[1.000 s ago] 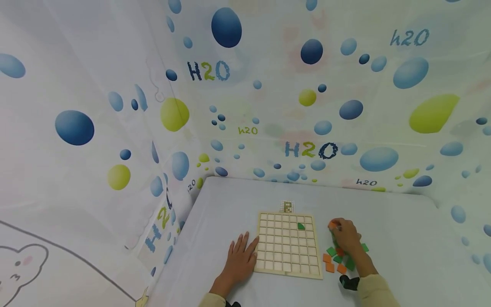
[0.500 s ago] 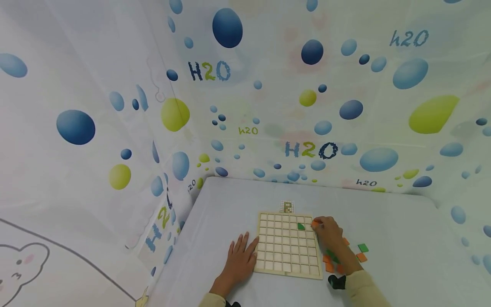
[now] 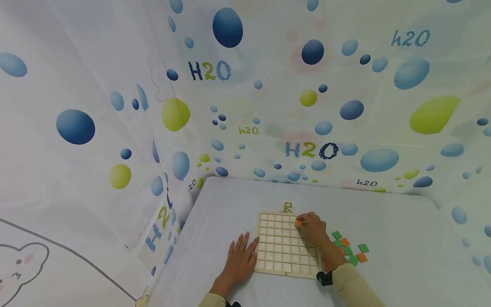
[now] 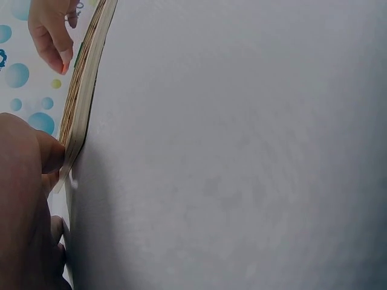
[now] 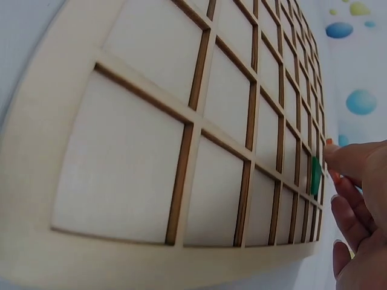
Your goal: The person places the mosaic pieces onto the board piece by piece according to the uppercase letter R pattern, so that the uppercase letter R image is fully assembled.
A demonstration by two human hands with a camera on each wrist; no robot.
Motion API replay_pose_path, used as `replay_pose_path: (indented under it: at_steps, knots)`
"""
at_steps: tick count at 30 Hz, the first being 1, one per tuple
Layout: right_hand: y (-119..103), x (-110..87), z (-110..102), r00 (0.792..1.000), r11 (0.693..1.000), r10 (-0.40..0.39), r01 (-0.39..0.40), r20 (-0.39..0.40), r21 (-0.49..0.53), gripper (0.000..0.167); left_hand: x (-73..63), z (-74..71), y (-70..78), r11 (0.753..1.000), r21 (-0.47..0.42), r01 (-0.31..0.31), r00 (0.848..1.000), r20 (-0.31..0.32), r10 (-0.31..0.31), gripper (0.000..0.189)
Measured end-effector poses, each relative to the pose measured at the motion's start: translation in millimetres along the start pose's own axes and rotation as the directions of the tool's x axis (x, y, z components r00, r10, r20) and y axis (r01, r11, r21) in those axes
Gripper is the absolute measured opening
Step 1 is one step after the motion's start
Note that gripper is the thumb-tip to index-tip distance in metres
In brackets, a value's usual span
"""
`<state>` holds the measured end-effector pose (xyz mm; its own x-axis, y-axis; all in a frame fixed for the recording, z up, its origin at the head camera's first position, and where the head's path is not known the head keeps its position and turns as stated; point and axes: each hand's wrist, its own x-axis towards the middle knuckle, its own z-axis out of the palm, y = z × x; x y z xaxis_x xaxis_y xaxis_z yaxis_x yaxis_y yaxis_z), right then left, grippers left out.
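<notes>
A wooden grid board [image 3: 281,247] with square cells lies on the table. My left hand [image 3: 240,263] rests flat at its left side, fingers straight; in the left wrist view the thumb [image 4: 52,151] touches the board's edge. Over the board's far right part, my right hand [image 3: 313,229] pinches an orange tile [image 3: 298,223] between thumb and fingertips. In the right wrist view a green piece [image 5: 315,175] sits in a cell near the fingertips. The right hand hides that piece in the head view.
Several loose green and orange tiles [image 3: 348,250] lie right of the board, partly behind the right forearm. A small pattern card [image 3: 287,207] lies at the board's far edge. Patterned white sheets [image 3: 249,149] stand around the white table [image 3: 402,230].
My right hand has moved left from the loose tiles to above the board's far right cells, carrying the orange tile. The left hand has stayed in place.
</notes>
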<state>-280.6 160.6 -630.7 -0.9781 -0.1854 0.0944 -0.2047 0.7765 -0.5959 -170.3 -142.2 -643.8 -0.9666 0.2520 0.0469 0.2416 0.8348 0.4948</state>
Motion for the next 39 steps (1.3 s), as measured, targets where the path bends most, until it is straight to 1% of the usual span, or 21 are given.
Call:
replay_pose_path:
  at_steps: [5, 8, 12, 19, 23, 29, 36, 39]
  knots:
    - [-6.7, -0.6, 3.8, 0.998, 0.996, -0.068, 0.067, -0.015, -0.065, 0.026, 0.5, 1.3, -0.5, 1.000, 0.005, -0.002, 1.000, -0.002, 0.002, 0.050]
    - [-9.9, -0.7, 4.8, 0.996, 0.993, -0.084, 0.082, -0.023, -0.088, 0.026, 1.2, 1.9, -0.6, 1.000, 0.011, -0.004, 1.000, -0.004, 0.005, 0.050]
    - [-13.7, -0.5, 4.1, 0.996, 0.993, -0.082, 0.080, -0.018, -0.088, 0.023, 0.9, 2.0, -0.5, 1.000, 0.014, -0.010, 1.000, -0.009, 0.010, 0.050]
    - [-19.4, -0.7, -0.3, 0.997, 0.994, -0.079, 0.080, 0.015, -0.068, 0.008, 0.3, 0.9, 0.7, 1.000, 0.020, -0.009, 1.000, -0.012, 0.009, 0.050]
    - [-20.6, 0.0, -0.8, 0.996, 0.993, -0.085, 0.088, 0.031, -0.082, 0.006, 0.2, 1.0, 0.5, 1.000, 0.018, -0.002, 1.000, -0.011, 0.003, 0.051]
    - [-22.2, -0.6, -1.5, 0.994, 0.991, -0.091, 0.096, 0.054, -0.097, 0.005, -0.8, 1.4, 0.5, 1.000, -0.008, -0.029, 0.998, -0.048, 0.029, 0.049]
    - [-21.8, -1.4, -0.9, 0.993, 0.990, -0.104, 0.108, 0.053, -0.095, 0.005, -1.7, -0.6, 1.3, 1.000, -0.004, -0.018, 0.999, -0.030, 0.018, 0.049]
    - [-20.8, -2.0, 1.3, 0.993, 0.990, -0.103, 0.107, 0.051, -0.096, 0.006, -1.8, -1.0, 1.3, 0.999, -0.017, -0.030, 0.999, -0.038, 0.029, 0.049]
